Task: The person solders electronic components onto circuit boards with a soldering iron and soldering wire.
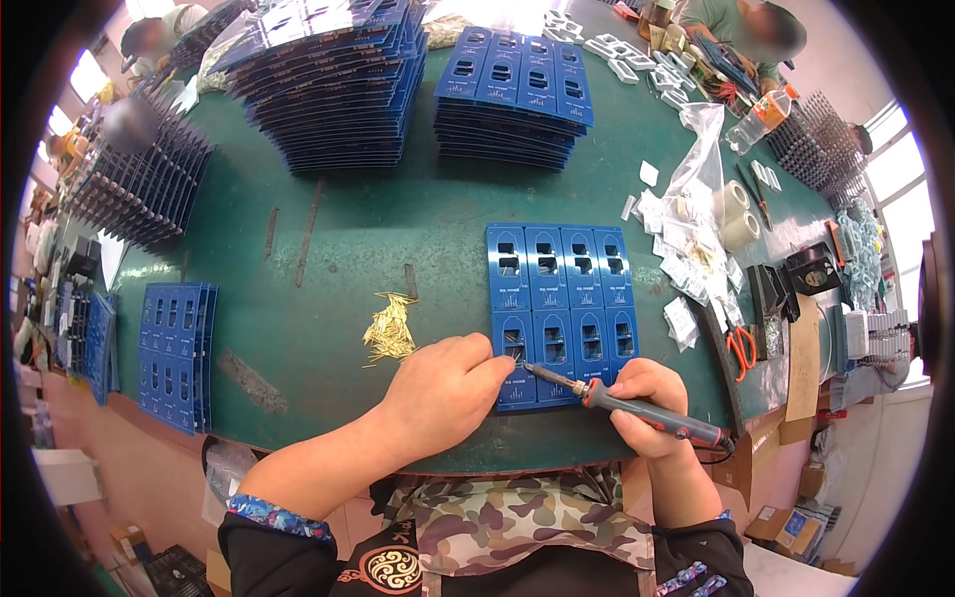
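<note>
A blue circuit board panel (562, 289) with two rows of cut-out sections lies on the green table (398, 209) in front of me. My left hand (443, 388) rests on its lower left corner, fingertips pinched at a cut-out; what they pinch is too small to tell. My right hand (647, 403) grips a soldering iron (637, 408) with a red and grey handle. Its tip points left at the lower left section, close to my left fingertips. A small heap of thin gold pins (390, 328) lies left of the panel.
Two tall stacks of blue panels (328, 85) (517, 95) stand at the back, a lower stack (174, 353) at the left edge. Bags of small parts (696, 249), tape rolls (738, 214), orange scissors (738, 348) and a bottle (761, 119) crowd the right. Other people sit at the far side.
</note>
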Demonstrator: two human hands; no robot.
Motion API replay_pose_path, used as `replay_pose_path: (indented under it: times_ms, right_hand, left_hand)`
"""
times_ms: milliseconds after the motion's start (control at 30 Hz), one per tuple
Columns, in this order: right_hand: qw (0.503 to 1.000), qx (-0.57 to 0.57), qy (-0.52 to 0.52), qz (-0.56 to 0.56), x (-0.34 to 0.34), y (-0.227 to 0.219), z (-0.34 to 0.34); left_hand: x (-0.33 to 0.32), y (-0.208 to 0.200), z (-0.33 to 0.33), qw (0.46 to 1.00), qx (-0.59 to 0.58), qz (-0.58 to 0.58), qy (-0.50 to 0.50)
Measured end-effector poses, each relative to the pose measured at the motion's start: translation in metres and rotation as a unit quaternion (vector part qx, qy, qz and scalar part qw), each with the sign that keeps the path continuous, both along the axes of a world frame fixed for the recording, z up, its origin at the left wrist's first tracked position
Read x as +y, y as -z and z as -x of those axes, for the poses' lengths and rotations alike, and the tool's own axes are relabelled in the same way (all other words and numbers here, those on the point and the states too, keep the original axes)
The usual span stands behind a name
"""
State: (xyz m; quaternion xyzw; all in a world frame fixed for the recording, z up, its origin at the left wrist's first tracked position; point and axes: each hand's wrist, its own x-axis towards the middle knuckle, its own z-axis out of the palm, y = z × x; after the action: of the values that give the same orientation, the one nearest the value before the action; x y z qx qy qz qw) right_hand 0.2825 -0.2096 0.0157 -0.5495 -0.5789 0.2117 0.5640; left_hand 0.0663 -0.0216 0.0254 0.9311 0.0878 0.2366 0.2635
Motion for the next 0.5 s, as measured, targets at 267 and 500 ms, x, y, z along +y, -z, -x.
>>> replay_pose_path:
  times_ms: [267, 500]
  right_hand:
    - [1.0, 0.021, -0.014, 0.008, -0.002, 0.001, -0.004]
    - [0.982, 0.186, 0.029, -0.021, -0.018, 0.001, 0.017]
  left_hand:
    - [0.001, -0.003, -0.002, 1.0, -0.001, 0.002, 0.004]
    - [-0.019, -0.022, 0.003, 0.988, -0.067, 0.135, 0.012]
